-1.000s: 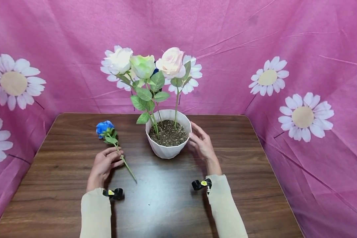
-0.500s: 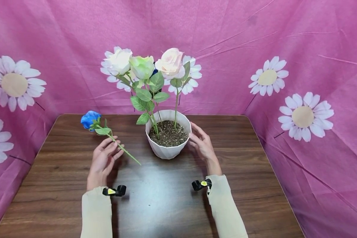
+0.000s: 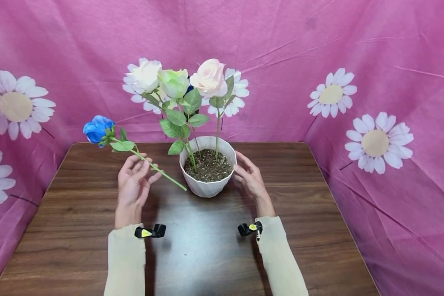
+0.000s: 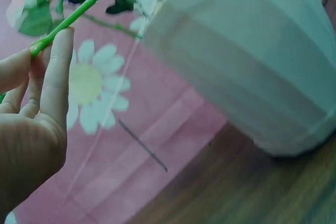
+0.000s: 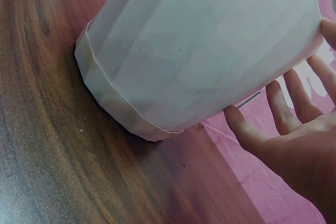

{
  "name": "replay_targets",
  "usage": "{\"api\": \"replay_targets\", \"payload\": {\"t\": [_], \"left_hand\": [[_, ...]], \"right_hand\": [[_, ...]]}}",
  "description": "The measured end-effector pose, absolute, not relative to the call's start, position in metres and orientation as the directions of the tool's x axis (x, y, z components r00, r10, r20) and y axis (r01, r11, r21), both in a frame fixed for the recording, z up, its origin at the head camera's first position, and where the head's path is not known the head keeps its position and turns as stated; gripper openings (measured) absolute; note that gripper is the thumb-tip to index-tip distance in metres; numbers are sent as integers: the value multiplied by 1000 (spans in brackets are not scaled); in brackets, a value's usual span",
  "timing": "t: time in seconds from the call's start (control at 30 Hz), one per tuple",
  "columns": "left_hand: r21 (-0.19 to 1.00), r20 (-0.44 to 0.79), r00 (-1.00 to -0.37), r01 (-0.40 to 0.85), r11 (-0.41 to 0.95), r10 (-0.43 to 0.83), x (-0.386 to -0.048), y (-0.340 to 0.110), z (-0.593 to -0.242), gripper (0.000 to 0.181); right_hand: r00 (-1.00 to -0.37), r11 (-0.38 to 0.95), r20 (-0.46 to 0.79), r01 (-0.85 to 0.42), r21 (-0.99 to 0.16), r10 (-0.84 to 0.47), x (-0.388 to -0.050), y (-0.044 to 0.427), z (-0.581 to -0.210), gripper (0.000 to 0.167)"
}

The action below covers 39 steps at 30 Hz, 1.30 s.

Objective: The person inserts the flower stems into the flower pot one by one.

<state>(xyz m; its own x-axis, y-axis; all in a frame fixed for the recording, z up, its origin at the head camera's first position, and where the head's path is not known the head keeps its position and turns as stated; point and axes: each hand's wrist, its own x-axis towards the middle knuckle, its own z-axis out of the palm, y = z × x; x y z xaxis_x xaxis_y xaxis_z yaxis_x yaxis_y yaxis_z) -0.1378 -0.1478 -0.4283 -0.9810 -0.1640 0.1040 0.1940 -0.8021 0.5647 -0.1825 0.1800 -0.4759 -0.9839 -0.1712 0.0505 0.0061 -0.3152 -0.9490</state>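
Observation:
Between thumb and fingers, my left hand [image 3: 134,181] pinches the green stem of a blue artificial rose [image 3: 99,130], held above the table left of the pot. Its bloom points up and left, and the bare stem end slants down toward the pot. In the left wrist view the stem [image 4: 79,11] crosses the fingertips. My right hand [image 3: 252,181] rests its fairly straight fingers against the right side of the white faceted flowerpot [image 3: 207,188]. Dark soil [image 3: 209,166] fills the pot. White [image 3: 146,76], green [image 3: 174,83] and pink [image 3: 209,78] roses stand in it; a dark blue bloom is mostly hidden behind them.
The brown wooden table [image 3: 192,263] carries the pot near its back edge. Pink cloth [image 3: 281,49] printed with large daisies hangs behind and at both sides. A small black wrist camera [image 3: 150,231] is strapped at each cuff.
My left hand has lifted the blue rose off the table, raising it and bringing the stem's end closer to the pot. My right hand has stayed at the pot.

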Motion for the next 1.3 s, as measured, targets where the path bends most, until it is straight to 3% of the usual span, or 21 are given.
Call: {"api": "replay_targets", "payload": {"t": [0.37,0.63,0.73,0.97,1.3], "left_hand": [[553,172,-928,369,-747,-331,-150,-108,-401,12],[627,306,-865,498,-599,-399,-147,-81,-391,20],[661,377,-836,545,-516,-400,-146,-73,-385,21],[767,535,-767,616,-177,-354,-146,-48,-378,20],[713,701,-683,667,218,-204,-154,-14,-376,13]], "right_hand": [[-984,-314,44,12,-949,-173,-184,180,-476,57],[-984,-310,42,14,-951,-172,-183,178,-475,57],[-984,-311,46,10,-950,-173,-183,178,-474,57],[-985,-303,43,11,-953,-170,-183,180,-474,57],[-986,-301,43,8,-954,-162,-181,180,-474,56]]}}
